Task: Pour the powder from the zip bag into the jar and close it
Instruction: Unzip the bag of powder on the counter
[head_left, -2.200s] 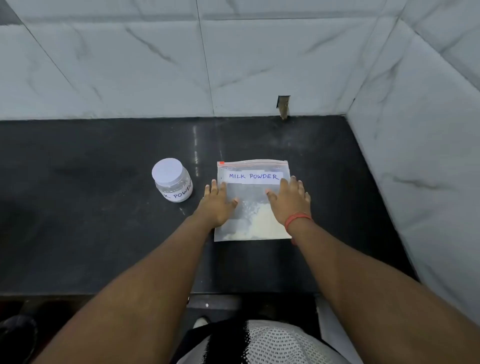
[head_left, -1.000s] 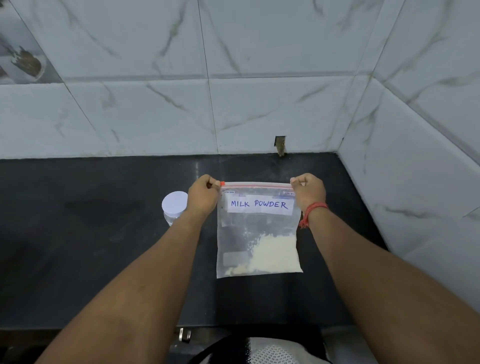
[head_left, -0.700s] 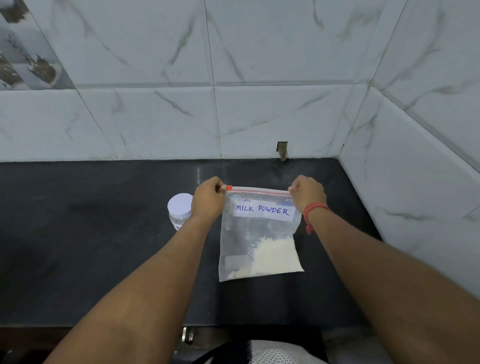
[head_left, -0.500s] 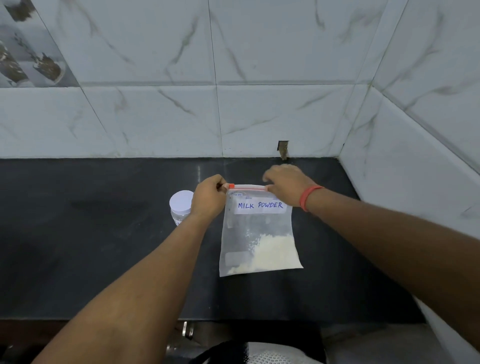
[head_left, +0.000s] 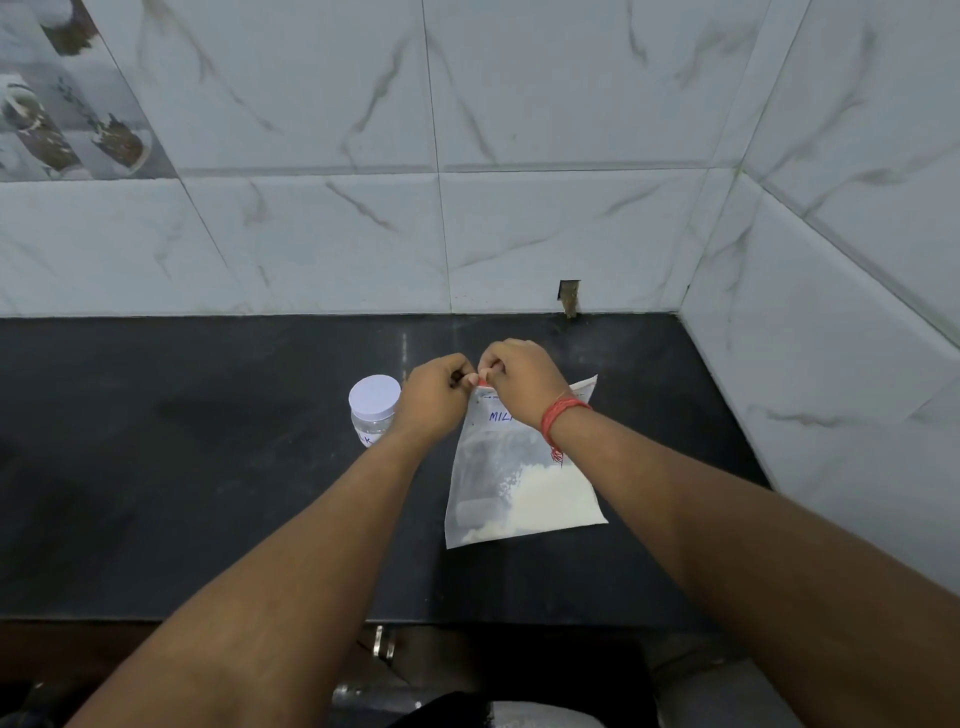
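Observation:
A clear zip bag (head_left: 511, 483) with a red seal strip and a handwritten label hangs upright over the black counter, pale powder (head_left: 550, 501) settled in its lower right corner. My left hand (head_left: 434, 397) pinches the bag's top left corner. My right hand (head_left: 519, 382), with a red thread at the wrist, pinches the seal right beside it and covers most of the label. The small clear jar (head_left: 371, 410) with a white lid on stands on the counter just left of my left hand, partly hidden by it.
The black counter (head_left: 208, 467) runs left from the bag; its front edge is near my body. White marble-look tiled walls close the back and the right side, meeting in a corner at the far right. A small notch (head_left: 569, 297) shows in the back wall.
The bag went from lying flat to hanging upright by its top corners. Since then my right hand has slid left along the seal until it meets my left hand; the top right corner now hangs free.

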